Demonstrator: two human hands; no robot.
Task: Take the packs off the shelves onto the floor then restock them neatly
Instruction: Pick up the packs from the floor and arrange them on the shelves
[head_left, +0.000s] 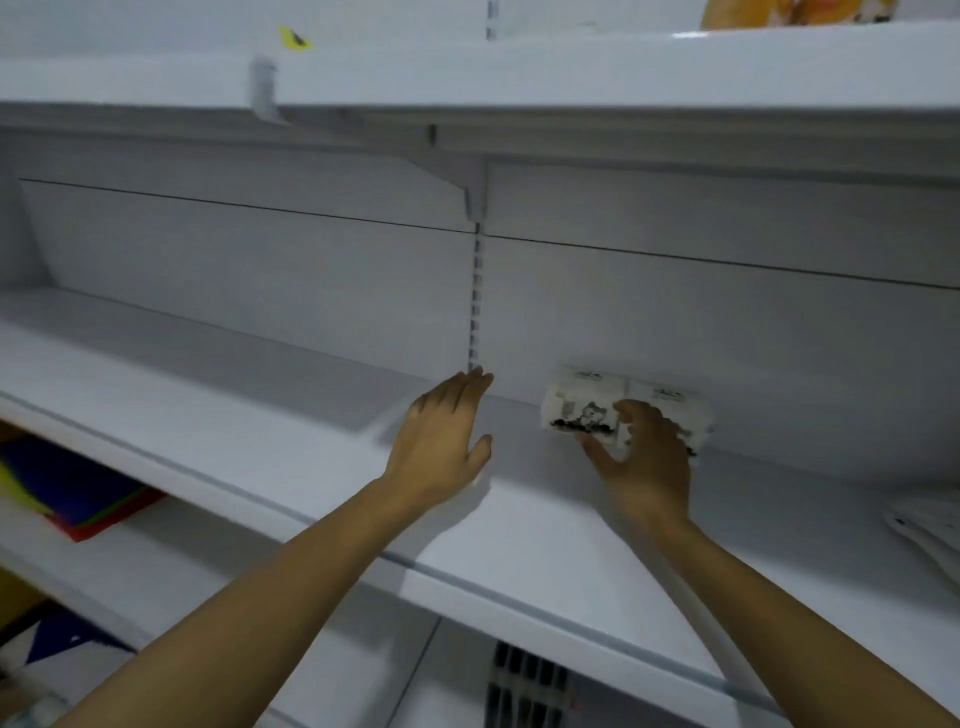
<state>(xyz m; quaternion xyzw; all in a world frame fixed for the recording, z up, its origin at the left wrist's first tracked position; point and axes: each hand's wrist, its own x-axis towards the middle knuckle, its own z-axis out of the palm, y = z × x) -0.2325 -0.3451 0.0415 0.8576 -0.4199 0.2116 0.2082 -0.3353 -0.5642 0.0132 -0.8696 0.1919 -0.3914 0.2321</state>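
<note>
The pack (587, 397) lies at the back edge of the shelf (260, 441), against the rear panel and just right of the slotted upright (475, 312); our right hand (644, 457) grips its front, fingers curled over it and thumb beneath; our left hand (447, 436) is spread flat, fingers straight, holding nothing, beside the upright. We cannot tell whether this pack is being removed or restocked; either move calls for a secure one-handed hold. More white packs (930, 525) lie at the shelf's right edge.

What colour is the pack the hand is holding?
The pack is white with a black picture printed on it, seen in the head view.
</note>
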